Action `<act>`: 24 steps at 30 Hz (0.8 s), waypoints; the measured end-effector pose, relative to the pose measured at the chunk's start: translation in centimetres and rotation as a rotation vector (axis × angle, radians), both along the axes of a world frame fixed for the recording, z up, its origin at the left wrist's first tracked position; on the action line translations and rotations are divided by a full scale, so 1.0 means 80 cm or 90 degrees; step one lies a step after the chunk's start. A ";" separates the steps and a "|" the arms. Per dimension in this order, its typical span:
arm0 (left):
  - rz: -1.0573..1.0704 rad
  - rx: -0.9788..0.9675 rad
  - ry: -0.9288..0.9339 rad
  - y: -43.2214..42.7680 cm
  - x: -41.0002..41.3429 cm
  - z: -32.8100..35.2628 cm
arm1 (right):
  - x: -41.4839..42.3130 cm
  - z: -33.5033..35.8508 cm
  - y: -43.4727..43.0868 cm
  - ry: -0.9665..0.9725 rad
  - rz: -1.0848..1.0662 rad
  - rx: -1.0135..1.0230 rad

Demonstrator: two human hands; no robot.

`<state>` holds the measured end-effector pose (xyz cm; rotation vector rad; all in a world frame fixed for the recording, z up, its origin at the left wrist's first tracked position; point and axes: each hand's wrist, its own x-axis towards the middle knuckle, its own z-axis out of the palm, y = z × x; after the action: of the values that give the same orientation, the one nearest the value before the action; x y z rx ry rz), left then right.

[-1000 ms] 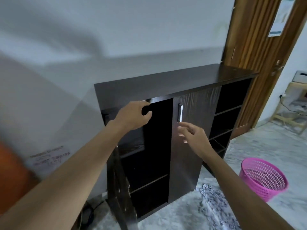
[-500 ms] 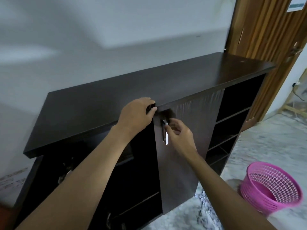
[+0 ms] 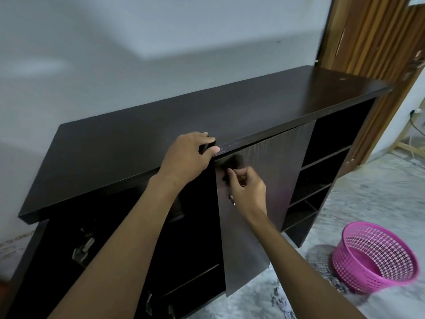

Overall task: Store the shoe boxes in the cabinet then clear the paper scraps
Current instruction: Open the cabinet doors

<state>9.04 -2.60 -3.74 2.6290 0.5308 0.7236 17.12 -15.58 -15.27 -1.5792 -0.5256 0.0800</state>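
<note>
Dark brown wood-grain board makes up the cabinet, which stands against a pale wall and fills the middle of the view. Its flat top is a long slab that overhangs the front.

At the far left the compartment under the top stands open. Metal hinges show on its left side and a shelf edge crosses low down; the inside is too dark to tell what it holds.

The left hand grips the front edge of the top, the fingers curled together over the slab and the thumb pressed against the edge face.

Just to its right hangs a door of the same dark grain. The right hand is at the upper left of this door, the fingers bunched and curled, pinching the handle, whose shiny lower end pokes out below the palm.

Right of the door the cabinet has open shelves, three boards stacked with dark gaps between them; I cannot tell what lies in them.

On the grey marbled floor near the cabinet's right end sits a pink plastic basket with a mesh wall, tilted toward the camera, its pink bottom in view. A black and white patterned cloth lies on the floor just left of it. A ribbed wooden door stands behind the cabinet's right end.
</note>
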 end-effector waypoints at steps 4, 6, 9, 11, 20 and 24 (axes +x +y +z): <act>-0.003 0.017 0.019 0.000 0.000 0.003 | -0.022 0.011 -0.039 -0.034 0.021 -0.038; -0.003 0.026 0.030 -0.002 -0.001 0.004 | -0.035 0.020 -0.050 -0.060 0.031 -0.090; -0.006 0.028 0.026 -0.004 0.000 0.003 | -0.046 0.029 -0.044 -0.105 -0.022 -0.210; -0.009 0.011 0.015 -0.004 0.000 0.003 | -0.047 0.033 -0.033 -0.124 -0.071 -0.263; 0.012 0.009 0.014 -0.004 -0.001 0.004 | -0.048 0.035 -0.055 -0.142 -0.062 -0.238; 0.013 -0.011 0.035 -0.002 -0.001 0.007 | -0.054 0.026 -0.106 -0.175 -0.067 -0.256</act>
<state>8.94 -2.75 -3.20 2.6368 0.5779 0.6522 12.80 -24.06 -13.21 -2.0242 -0.6675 -0.1215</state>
